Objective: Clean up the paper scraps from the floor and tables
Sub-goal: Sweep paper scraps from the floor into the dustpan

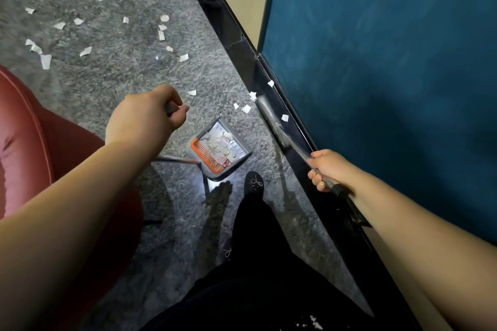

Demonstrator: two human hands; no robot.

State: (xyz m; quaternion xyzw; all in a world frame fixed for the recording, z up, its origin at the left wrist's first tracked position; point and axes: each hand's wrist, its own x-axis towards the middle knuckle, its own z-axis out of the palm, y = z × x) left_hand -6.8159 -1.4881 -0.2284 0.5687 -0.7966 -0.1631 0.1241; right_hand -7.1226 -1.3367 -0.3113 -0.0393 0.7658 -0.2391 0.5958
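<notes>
My left hand (146,115) grips the top of the long dustpan handle (177,160). The grey dustpan (240,150) with an orange comb stands on the grey speckled floor in front of my black shoe and holds several white paper scraps (219,141). My right hand (326,168) grips the metal broom handle (298,149). The broom's blurred head (265,107) lies along the black baseboard, among a few scraps (246,108). More scraps (45,60) are scattered over the floor at the upper left.
A red upholstered chair (29,142) stands at my left, close to my left arm. A teal wall panel (390,62) with a black baseboard (234,32) runs along the right. My black-clad leg and shoe (254,183) stand just behind the dustpan.
</notes>
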